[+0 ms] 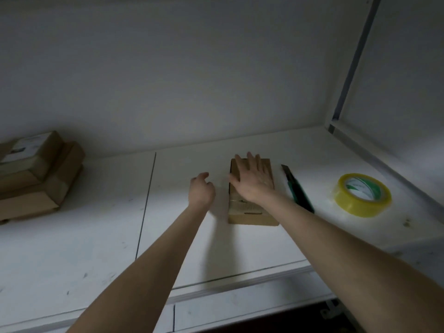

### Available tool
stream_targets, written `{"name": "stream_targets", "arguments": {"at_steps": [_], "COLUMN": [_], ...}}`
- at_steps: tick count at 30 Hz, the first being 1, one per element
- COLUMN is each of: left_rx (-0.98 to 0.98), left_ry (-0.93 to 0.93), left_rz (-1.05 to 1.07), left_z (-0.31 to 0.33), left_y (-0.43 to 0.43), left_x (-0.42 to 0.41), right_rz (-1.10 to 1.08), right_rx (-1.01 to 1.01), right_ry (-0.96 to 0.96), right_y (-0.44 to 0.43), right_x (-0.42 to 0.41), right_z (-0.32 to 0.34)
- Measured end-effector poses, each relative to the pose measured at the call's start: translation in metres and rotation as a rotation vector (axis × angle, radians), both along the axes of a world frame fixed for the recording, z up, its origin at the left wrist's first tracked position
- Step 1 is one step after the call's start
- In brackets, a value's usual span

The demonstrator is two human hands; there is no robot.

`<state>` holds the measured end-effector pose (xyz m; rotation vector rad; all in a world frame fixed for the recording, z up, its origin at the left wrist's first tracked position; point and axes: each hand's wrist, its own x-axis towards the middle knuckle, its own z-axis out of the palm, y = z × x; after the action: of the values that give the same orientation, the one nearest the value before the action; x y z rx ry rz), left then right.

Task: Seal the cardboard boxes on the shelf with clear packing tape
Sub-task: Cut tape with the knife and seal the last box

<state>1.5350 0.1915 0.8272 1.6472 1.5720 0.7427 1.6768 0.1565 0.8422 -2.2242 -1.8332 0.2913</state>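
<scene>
A small cardboard box (249, 212) lies flat on the white shelf (96, 236), near the middle. My right hand (252, 181) rests flat on the box's top with fingers spread, covering its far half. My left hand (200, 191) hovers just left of the box with fingers loosely curled, holding nothing and apart from the box. A roll of clear packing tape (362, 194) with a green-and-white core lies flat to the right. Between box and tape lies a green utility knife (298, 188).
A stack of cardboard boxes (36, 176) sits at the far left of the shelf, the top one bearing a white label. A metal shelf frame (355, 61) runs along the right side. The back wall is close behind the box.
</scene>
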Motion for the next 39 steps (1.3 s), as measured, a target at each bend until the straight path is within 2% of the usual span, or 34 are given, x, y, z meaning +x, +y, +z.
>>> {"name": "stream_targets", "arguments": {"at_steps": [3, 11, 16, 23, 29, 36, 39], "left_rx": [0.015, -0.014, 0.022, -0.008, 0.041, 0.017, 0.023], "left_ry": [0.168, 0.255, 0.29, 0.311, 0.321, 0.318, 0.31], "left_rz": [-0.036, -0.072, -0.11, -0.125, -0.156, -0.163, -0.166], "left_z": [-0.001, -0.015, -0.011, -0.016, -0.01, -0.015, -0.013], "left_y": [0.009, 0.019, 0.022, 0.026, 0.027, 0.027, 0.026], "left_x": [-0.011, -0.022, -0.022, -0.02, -0.017, -0.013, -0.011], "right_rz": [0.061, 0.053, 0.04, 0.034, 0.042, 0.021, 0.039], "right_rx": [-0.072, -0.12, -0.16, -0.135, -0.17, -0.132, -0.149], "right_ry": [-0.074, -0.176, -0.104, -0.198, -0.14, -0.208, -0.152], "right_y": [0.01, 0.013, 0.015, 0.013, 0.015, 0.013, 0.015], "right_x": [-0.018, -0.022, -0.022, -0.029, -0.024, -0.025, -0.022], "right_z": [-0.018, -0.037, -0.025, -0.036, -0.026, -0.036, -0.03]}}
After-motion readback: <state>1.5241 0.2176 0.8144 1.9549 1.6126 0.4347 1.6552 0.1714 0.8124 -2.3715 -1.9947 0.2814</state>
